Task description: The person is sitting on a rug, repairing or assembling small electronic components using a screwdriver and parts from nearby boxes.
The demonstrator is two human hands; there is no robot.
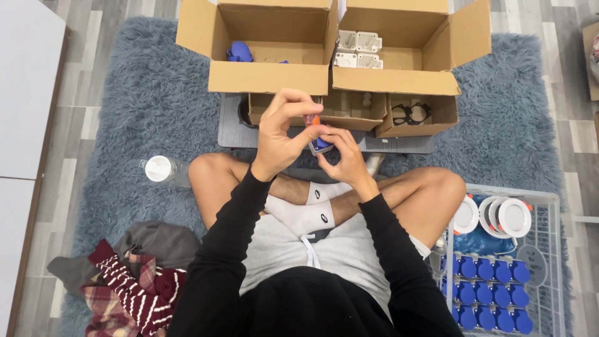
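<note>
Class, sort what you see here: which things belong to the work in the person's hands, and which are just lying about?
In the work:
left hand and right hand holding a small blue and orange part
cardboard boxes of parts
white basket with blue pieces

Lying about:
clear bottle
heap of clothes
grey rug

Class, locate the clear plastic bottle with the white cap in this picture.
In the head view, the bottle lies on the grey rug at the person's left, beside the left knee.
</note>
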